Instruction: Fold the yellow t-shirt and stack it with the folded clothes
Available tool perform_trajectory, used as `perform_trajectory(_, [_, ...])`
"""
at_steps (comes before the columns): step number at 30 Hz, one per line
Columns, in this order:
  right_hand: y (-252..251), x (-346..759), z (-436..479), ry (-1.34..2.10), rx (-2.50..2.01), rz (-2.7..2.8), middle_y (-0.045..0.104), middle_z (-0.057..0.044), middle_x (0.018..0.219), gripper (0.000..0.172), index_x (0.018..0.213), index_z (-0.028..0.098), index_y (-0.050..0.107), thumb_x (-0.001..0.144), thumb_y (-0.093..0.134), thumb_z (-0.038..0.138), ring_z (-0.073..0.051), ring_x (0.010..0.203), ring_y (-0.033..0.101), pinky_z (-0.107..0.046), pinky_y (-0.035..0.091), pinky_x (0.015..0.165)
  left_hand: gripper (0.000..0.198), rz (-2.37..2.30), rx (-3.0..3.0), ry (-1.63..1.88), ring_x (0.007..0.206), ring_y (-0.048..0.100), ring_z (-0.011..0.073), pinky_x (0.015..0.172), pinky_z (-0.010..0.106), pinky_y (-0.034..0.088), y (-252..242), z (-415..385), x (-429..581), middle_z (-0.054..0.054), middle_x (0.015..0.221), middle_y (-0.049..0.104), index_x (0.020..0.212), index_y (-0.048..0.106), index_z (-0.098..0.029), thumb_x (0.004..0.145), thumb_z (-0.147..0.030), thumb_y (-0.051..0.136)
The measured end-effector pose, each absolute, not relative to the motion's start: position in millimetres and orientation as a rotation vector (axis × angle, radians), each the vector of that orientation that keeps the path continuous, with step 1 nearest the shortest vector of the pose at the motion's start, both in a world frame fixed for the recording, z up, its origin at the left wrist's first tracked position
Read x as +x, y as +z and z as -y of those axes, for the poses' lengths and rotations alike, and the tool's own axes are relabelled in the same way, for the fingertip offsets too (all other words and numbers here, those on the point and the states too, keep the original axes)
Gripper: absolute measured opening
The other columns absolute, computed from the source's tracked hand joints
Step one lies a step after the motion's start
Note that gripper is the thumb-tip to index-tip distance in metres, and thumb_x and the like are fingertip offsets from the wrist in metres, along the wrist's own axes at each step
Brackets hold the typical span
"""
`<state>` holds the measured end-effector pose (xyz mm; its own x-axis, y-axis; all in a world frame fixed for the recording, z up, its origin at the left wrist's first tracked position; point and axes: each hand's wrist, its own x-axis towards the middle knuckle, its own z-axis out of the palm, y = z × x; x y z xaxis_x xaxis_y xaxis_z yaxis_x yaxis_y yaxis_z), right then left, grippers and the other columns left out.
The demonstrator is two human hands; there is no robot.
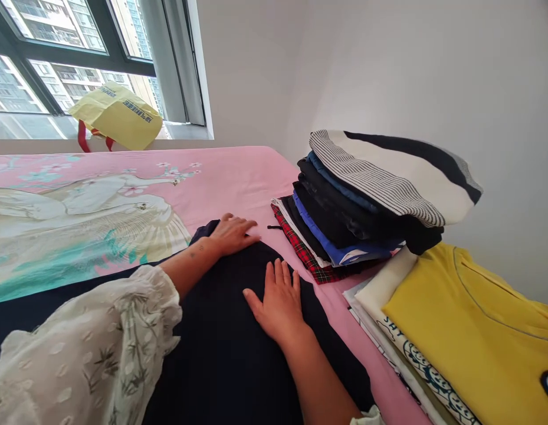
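Observation:
A dark navy garment [229, 330] lies spread over the bed in front of me; its exact kind I cannot tell. My left hand [233, 234] rests on its far edge, fingers stretched toward the right. Nearer and to the right, my right hand [280, 300] lies flat on the dark cloth with the fingers spread. Neither hand grips anything. Part of the garment runs off to the left, under my left sleeve [118, 342].
To the right rises a tall stack of folded clothes [344, 206], topped by a striped cream-and-black piece [397, 171]. A second pile with a yellow top [481, 330] sits nearer. A pink patterned bedsheet [238, 177] covers the bed. A yellow bag [118, 115] stands by the window.

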<state>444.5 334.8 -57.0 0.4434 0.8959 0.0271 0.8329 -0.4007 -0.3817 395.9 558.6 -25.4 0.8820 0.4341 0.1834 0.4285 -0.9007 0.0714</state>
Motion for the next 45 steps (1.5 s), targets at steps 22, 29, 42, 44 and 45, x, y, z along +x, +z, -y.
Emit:
perform_trajectory(22, [-61,444,-337,0.207,-2.394,1.481,0.019,-0.017,0.152,0.075,0.146,0.012,0.027,0.089,0.030,0.061,-0.028,0.141,0.007,-0.048,-0.003,0.112,0.039,-0.979,1.487,0.219,0.066,0.067,0.0230,0.060,0.029,0.053,20,-607,323,0.009,0.071,0.071,0.072,0.071,-0.015,0.044,-0.038,0.085])
perform_trajectory(29, [-61,445,-337,0.210,-2.401,1.473,0.019,-0.016,0.152,0.074,0.146,0.012,0.027,0.089,0.031,0.060,-0.027,0.141,0.007,-0.046,-0.004,0.112,0.034,-1.441,2.006,0.617,0.076,0.063,0.0240,0.062,0.028,0.047,7,-628,321,0.005,0.069,0.067,0.074,0.069,-0.022,0.061,-0.053,0.068])
perform_trajectory(42, [-64,446,-337,0.186,-2.402,1.474,0.021,-0.018,0.151,0.074,0.145,0.011,0.029,0.089,0.032,0.060,-0.029,0.141,0.010,-0.048,-0.002,0.111,0.032,-1.236,1.654,0.170,0.050,0.055,0.0142,0.042,0.021,0.035,2,-615,305,0.002,0.061,0.063,0.070,0.064,-0.019,0.044,-0.028,0.081])
perform_trajectory(44, [-63,445,-337,0.186,-2.398,1.473,0.021,-0.018,0.151,0.074,0.145,0.011,0.029,0.089,0.031,0.060,-0.029,0.141,0.010,-0.047,-0.003,0.111,0.033,-1.265,1.530,0.457,0.052,0.056,0.0126,0.045,0.020,0.038,1,-615,312,0.001,0.065,0.063,0.078,0.062,-0.019,0.050,-0.026,0.078])
perform_trajectory(45, [-63,444,-338,0.189,-2.399,1.472,0.021,-0.018,0.151,0.074,0.145,0.012,0.029,0.089,0.031,0.060,-0.028,0.141,0.009,-0.047,-0.003,0.111,0.032,-1.309,1.482,0.577,0.053,0.056,0.0116,0.047,0.020,0.039,0,-617,313,0.000,0.066,0.062,0.080,0.060,-0.019,0.053,-0.025,0.076])
